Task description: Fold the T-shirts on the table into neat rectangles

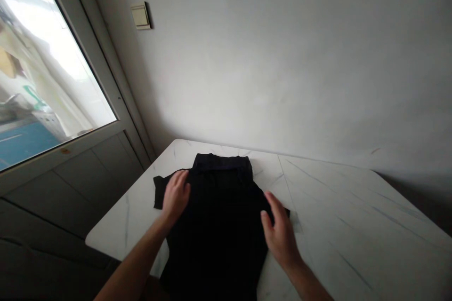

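A black short-sleeved garment [219,235] lies spread on the white marbled table [339,216], its lower part running out of the bottom of the view. At its far end is a dark folded band of cloth [222,163]; whether it belongs to the same garment I cannot tell. My left hand [176,197] is over the left sleeve, fingers extended and thumb apart. By the right sleeve, mostly hidden behind it, is my right hand [280,235], thumb and fingers spread. Neither hand grips the cloth; whether they touch it is unclear.
A pale wall [268,66] rises behind the table's far edge, with a light switch [141,16] on it. To the left stands a grey door [102,160] with a glass pane. Through the glass a blue cabinet [28,141] and a light-coloured cloth are visible.
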Tool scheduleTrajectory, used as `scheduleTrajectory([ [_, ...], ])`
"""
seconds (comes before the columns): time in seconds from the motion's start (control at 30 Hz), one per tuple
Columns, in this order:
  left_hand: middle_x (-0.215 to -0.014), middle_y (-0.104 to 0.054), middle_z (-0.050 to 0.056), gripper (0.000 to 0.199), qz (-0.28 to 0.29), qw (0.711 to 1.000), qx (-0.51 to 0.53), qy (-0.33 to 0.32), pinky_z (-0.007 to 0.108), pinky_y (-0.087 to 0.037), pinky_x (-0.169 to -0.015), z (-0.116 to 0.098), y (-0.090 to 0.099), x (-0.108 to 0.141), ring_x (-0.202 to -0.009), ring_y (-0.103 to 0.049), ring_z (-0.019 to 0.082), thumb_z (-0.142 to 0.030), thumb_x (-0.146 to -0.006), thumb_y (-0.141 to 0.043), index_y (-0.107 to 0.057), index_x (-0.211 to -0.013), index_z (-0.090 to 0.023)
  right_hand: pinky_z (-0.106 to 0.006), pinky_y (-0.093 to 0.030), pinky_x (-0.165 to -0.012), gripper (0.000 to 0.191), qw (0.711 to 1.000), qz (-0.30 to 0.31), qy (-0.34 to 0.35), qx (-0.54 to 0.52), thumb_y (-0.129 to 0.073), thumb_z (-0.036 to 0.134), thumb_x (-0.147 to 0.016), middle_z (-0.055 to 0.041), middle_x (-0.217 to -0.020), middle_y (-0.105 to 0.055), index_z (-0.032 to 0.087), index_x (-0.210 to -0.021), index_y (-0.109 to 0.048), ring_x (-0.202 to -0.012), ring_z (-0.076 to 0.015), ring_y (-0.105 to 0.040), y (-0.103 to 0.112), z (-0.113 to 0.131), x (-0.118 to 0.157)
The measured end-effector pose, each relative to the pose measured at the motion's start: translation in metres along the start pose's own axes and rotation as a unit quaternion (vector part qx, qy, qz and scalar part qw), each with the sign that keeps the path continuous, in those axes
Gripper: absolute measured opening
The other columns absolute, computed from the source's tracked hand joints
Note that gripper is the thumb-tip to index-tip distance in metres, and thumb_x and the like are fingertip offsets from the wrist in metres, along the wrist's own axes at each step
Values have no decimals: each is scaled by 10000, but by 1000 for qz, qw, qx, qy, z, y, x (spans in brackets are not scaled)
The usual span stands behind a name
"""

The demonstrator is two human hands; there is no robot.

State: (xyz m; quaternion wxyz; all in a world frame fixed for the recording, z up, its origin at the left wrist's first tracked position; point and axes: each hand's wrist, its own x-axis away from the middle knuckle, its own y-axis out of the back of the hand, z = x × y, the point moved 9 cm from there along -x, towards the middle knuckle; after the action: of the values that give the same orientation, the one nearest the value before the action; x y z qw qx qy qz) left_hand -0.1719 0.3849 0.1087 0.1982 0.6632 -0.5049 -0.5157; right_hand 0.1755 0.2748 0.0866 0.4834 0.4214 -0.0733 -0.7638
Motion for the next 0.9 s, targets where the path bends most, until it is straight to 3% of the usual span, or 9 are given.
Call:
scheduleTrajectory([
  [0.03, -1490, -534, 101, 466, 68, 995, 1, -71, 488, -328, -1202, -30, -23, 5, -1431, -423, 286, -319, -959, -446, -549, -1399, -204, -510, -405, -1137, 520, 996, 71, 58, 20, -423, 319, -990, -130, -1537, -465, 233, -1503, -428, -1421, -281, -428, -24, 22, -6],
  [0.1, -1549, -476, 77, 476, 167, 977, -5, -130, 542, -268, -1225, -66, -59, 16, -1474, -359, 303, -383, -984, -440, -534, -1432, -251, -546, -349, -1169, 544, 974, 180, 111, 78, -436, 377, -1004, -111, -1574, -427, 232, -1528, -412, -1479, -297, -337, -67, 36, -10],
  [0.2, -1567, -455, 53, 481, 218, 969, -6, -114, 538, -257, -1224, -69, -80, 19, -1484, -341, 306, -425, -1019, -365, -531, -1444, -275, -603, -334, -1155, 604, 948, 265, 80, 154, -444, 498, -995, -117, -1570, -430, 219, -1530, -418, -1479, -333, -329, -102, 3, -11],
  [0.3, -1558, -471, 59, 488, 184, 978, 1, -94, 470, -277, -1218, -40, -74, 1, -1475, -358, 286, -406, -1029, -337, -538, -1434, -223, -546, -400, -1127, 556, 956, 253, 66, 135, -401, 468, -1012, -122, -1528, -490, 220, -1508, -451, -1424, -295, -433, -104, -30, -20],
  [0.4, -1590, -409, 128, 525, 129, 991, -25, -20, 486, -240, -1220, 6, -64, -27, -1506, -284, 287, -273, -990, -391, -433, -1497, -146, -485, -484, -1057, 484, 983, 146, 70, 90, -425, 374, -1002, -155, -1365, -627, 180, -1435, -524, -1260, -272, -592, -87, -41, -47],
  [0.47, -1588, -405, 146, 624, 137, 989, -36, 47, 543, -222, -1207, 34, -66, -43, -1514, -260, 291, -162, -922, -438, -349, -1540, -161, -483, -502, -1025, 512, 990, 89, 64, 92, -491, 369, -967, -181, -1302, -650, 130, -1419, -515, -1204, -290, -616, -82, -44, -66],
  [0.53, -1498, -526, 145, 664, 167, 982, -33, 88, 578, -263, -1171, 52, -72, -53, -1457, -378, 298, -114, -863, -479, -386, -1516, -195, -479, -513, -996, 586, 990, 74, 39, 114, -553, 357, -921, -211, -1299, -640, 78, -1430, -478, -1196, -311, -616, -87, -49, -81],
  [0.7, -1137, -745, 80, 326, 177, 982, -5, 72, 424, -442, -1034, 50, -62, -66, -1142, -649, 264, -156, -840, -520, -696, -1109, -210, -433, -537, -905, 348, 979, 112, -55, 159, -513, 241, -895, -169, -1098, -721, 131, -1194, -652, -1034, -296, -687, -102, -73, -98],
  [0.9, -970, -752, 49, 331, 115, 990, 37, 71, 294, -508, -841, 37, -16, -60, -927, -685, 202, -110, -844, -420, -674, -1039, -191, -411, -524, -913, 295, 994, 102, -1, 49, -468, 332, -924, -152, -1051, -724, 176, -1059, -679, -1022, -291, -676, -75, -40, -98],
])
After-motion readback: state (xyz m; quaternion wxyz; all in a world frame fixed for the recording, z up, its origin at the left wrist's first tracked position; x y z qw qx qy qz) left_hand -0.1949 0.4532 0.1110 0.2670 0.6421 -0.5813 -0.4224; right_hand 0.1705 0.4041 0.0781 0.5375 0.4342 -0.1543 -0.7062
